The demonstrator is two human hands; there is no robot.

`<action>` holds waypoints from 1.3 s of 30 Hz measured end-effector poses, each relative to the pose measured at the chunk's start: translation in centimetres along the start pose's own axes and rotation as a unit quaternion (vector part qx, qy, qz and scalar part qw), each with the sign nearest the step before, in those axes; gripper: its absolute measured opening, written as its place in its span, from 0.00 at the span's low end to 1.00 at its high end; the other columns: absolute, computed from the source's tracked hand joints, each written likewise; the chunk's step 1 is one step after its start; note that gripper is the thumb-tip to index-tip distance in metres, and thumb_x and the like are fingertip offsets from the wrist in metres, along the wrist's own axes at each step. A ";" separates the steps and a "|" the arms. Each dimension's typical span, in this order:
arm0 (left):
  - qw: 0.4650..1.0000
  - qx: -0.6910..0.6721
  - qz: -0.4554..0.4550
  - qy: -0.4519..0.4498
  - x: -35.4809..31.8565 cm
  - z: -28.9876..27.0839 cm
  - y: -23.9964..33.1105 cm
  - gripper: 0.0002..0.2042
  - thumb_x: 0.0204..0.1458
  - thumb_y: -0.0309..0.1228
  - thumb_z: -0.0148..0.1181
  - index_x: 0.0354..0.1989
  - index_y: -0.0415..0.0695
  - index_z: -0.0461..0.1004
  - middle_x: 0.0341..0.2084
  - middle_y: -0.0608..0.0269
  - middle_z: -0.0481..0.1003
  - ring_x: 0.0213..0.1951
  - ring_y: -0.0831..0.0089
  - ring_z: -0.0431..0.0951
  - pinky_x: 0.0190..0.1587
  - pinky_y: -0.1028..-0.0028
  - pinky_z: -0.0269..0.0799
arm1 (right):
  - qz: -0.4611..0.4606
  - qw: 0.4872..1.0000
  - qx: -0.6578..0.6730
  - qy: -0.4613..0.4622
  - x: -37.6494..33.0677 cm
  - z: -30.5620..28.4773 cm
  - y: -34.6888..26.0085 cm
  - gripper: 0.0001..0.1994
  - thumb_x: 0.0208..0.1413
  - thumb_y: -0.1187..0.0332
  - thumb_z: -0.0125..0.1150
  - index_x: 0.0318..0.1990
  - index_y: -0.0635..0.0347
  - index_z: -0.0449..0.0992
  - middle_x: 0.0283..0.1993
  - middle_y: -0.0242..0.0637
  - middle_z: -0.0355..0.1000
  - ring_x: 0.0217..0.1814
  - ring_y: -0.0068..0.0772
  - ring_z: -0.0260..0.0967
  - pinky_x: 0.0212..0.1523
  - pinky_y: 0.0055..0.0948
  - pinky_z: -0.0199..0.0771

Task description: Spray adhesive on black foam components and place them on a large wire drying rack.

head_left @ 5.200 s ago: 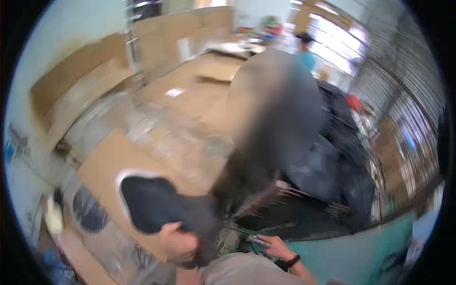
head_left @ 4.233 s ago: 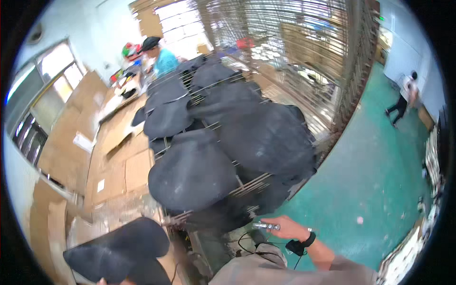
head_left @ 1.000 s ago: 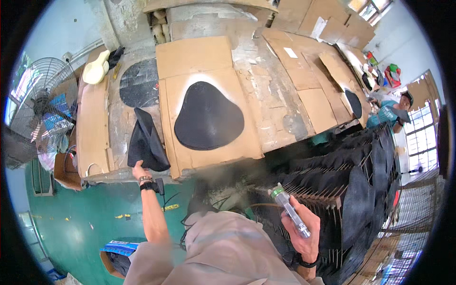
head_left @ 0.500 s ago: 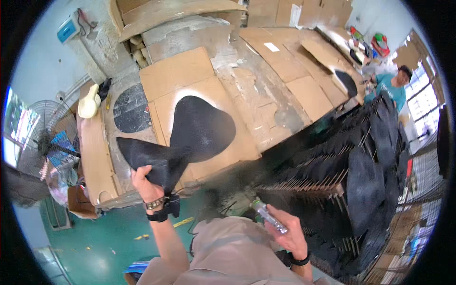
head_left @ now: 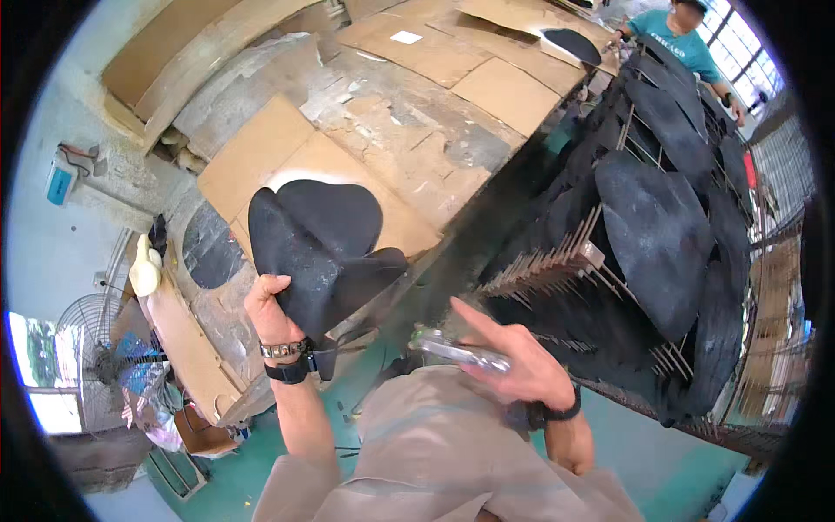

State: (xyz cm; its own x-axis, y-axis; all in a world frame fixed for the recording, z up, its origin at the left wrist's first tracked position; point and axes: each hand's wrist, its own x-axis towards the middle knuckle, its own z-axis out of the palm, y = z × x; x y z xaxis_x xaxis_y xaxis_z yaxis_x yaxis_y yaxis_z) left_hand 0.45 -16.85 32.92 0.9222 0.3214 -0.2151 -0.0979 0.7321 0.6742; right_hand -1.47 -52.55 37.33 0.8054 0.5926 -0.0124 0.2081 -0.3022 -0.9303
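In the head view, the left hand [head_left: 271, 306], left of centre, clenches its fingers on one black, floppy rounded sheet [head_left: 304, 261], lifted over the cardboard-covered workbench [head_left: 417, 148]. A second black sheet [head_left: 335, 213] lies flat behind it. The right hand [head_left: 513, 361], at lower centre, wraps its fingers around a slim silvery tool [head_left: 457, 350]. At right, a wire rack [head_left: 644, 252] holds many dark sheets, too overlapped to count.

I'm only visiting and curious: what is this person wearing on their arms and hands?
Both hands are bare, no gloves. The left hand has a metal bracelet and a black strap at the wrist. The right hand has a black wristband. The forearms are uncovered; the top is beige.
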 end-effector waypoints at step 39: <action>0.997 0.067 -0.005 0.032 4.1 5.4 3.5 0.10 0.42 0.23 0.55 0.34 0.38 0.78 0.33 0.56 0.80 0.36 0.61 0.82 0.49 0.61 0.80 | -0.004 0.994 -0.111 0.011 -3.0 3.9 11.8 0.41 0.41 0.84 0.60 0.68 0.42 0.71 0.50 0.50 0.79 0.49 0.58 0.77 0.48 0.46 0.78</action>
State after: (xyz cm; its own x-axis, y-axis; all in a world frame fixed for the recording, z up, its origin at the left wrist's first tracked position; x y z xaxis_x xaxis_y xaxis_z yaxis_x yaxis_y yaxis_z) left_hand 5.91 -16.23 38.24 0.8970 0.3548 -0.2636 -0.0345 0.6506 0.7586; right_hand -3.59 -55.02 24.93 0.8143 0.5804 0.0045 0.3296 -0.4560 -0.8267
